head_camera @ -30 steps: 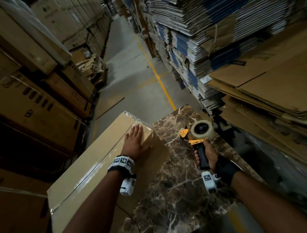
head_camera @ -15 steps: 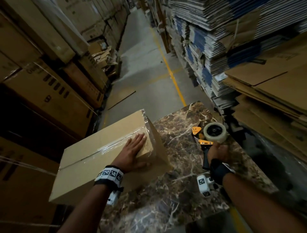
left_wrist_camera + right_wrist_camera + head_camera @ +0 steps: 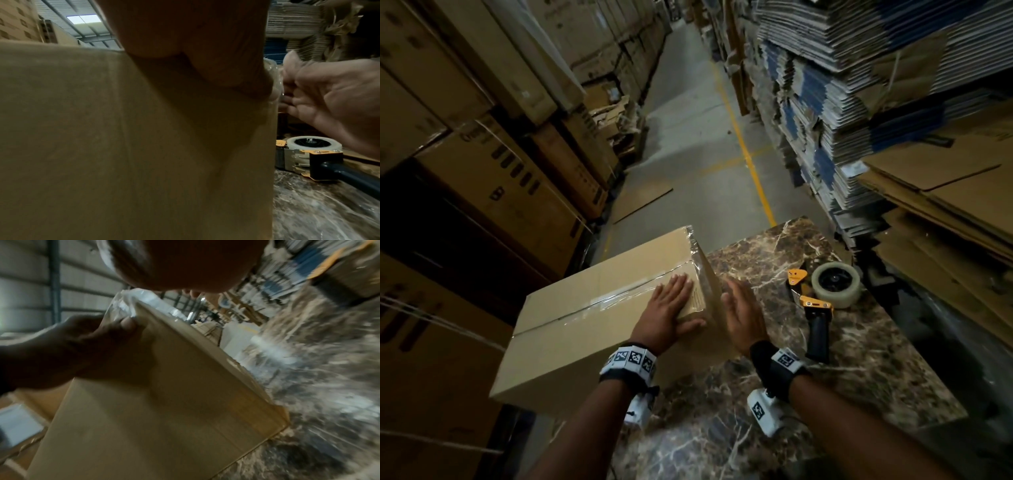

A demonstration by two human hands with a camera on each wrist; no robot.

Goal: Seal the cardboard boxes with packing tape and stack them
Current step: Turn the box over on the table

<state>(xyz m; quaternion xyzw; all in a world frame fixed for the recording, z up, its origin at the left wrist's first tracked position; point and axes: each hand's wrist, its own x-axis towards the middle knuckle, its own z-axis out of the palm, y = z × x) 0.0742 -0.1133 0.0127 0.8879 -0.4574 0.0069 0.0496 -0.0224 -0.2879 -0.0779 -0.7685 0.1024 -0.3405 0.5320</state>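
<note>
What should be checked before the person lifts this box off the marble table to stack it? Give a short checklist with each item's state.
1. Top seam taped: ok, clear tape runs along the cardboard box.
2. Tape dispenser set down: ok, it lies on the marble table, apart from the box.
3. Left hand on box: ok, flat on the top near the end.
4. Right hand on box: cannot tell, open beside the end face.
5. End tape pressed flat: not ok, it looks loose and crinkled at the corner.
6. Bottom seam: cannot tell.

Head view down over the box (image 3: 599, 308); both wrist views close against its end.
</note>
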